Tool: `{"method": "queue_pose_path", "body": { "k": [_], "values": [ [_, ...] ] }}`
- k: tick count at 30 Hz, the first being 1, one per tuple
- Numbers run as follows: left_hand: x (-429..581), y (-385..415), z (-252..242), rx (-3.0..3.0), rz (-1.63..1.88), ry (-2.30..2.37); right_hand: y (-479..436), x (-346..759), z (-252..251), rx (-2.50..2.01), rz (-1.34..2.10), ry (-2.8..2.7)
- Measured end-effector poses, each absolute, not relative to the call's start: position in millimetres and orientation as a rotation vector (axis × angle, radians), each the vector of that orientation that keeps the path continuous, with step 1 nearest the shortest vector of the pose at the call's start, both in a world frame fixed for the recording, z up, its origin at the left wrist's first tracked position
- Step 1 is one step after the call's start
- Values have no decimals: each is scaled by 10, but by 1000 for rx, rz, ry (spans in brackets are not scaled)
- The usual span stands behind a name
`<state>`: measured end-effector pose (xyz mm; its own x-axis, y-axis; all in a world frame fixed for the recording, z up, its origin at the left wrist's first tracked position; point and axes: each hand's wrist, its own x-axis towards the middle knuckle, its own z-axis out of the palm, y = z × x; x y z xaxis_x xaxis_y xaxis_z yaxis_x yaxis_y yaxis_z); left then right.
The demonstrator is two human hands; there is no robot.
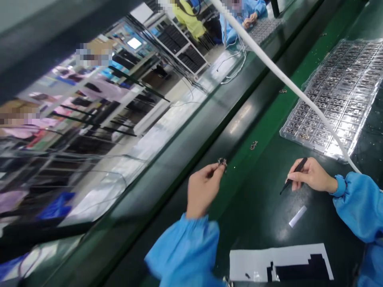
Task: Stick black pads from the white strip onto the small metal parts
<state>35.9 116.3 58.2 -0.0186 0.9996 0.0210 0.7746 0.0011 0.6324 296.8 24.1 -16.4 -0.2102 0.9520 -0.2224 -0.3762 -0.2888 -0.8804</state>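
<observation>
Between thumb and fingertips, my left hand (204, 189) pinches a small metal part (222, 162) above the edge of the green belt. My right hand (312, 174) is closed around black tweezers (295, 175), their tip pointing down and left over the dark green table. Below the tweezers lies a small pale strip (297, 216). Nearer to me is a white backing sheet (251, 261) bearing black pieces; part of its black area has a stepped edge. Both forearms wear blue sleeves.
A clear compartment tray (335, 99) full of small parts lies at the right. A white cable (287, 81) crosses above it. Loose metal parts (253, 145) rest on the green belt (269, 127). Across the line, a co-worker in blue (229, 30) handles another tray (266, 32).
</observation>
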Motion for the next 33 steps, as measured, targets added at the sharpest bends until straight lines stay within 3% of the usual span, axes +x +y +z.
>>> {"method": "queue_pose_path", "body": {
  "k": [4,8,12,15,33],
  "values": [
    [507,-213,945,1373,689,1707,185,2983,-175,-1027,1647,-924],
    [776,-1005,462,792,764,1466,158,2944,-263,-1047,1631,-985],
    [865,-1108,-180,481,983,1421,8,2817,-337,-1059,1679,-992],
    [918,-1093,-379,416,967,1362,-156,2717,-395,-1066,1761,-1033],
    [915,-1096,-349,440,883,1318,-357,2587,-504,-1023,1888,-1235]
  ]
}}
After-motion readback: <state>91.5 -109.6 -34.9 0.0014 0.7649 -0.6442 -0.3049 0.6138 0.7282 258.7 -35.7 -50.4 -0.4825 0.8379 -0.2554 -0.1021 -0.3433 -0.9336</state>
